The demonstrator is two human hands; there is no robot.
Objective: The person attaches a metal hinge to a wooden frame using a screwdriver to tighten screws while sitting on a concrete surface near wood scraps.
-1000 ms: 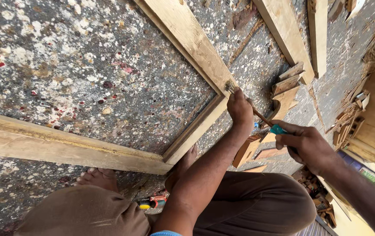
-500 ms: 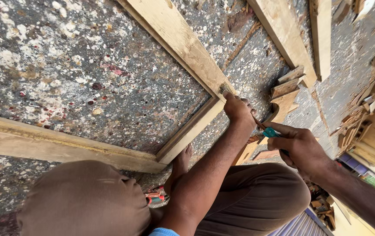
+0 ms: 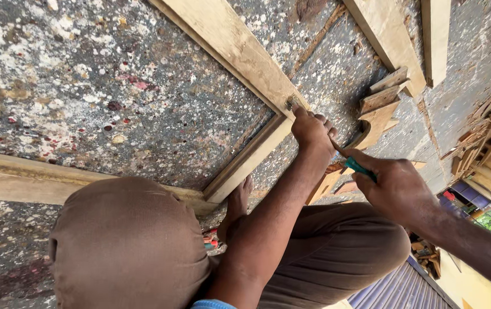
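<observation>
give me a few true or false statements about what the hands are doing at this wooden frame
1. The left hand rests on the corner joint of the wooden frame. True.
2. The right hand holds a tool with a red handle. False: the handle showing in its grip is teal.
3. The frame lies on a smooth white tabletop. False: it lies on a grey, paint-speckled floor.
4. Loose wood offcuts lie just beyond the hands. True.
5. Both hands are lifted clear of the frame. False: the left hand presses on it, and only the right is held off it.
</observation>
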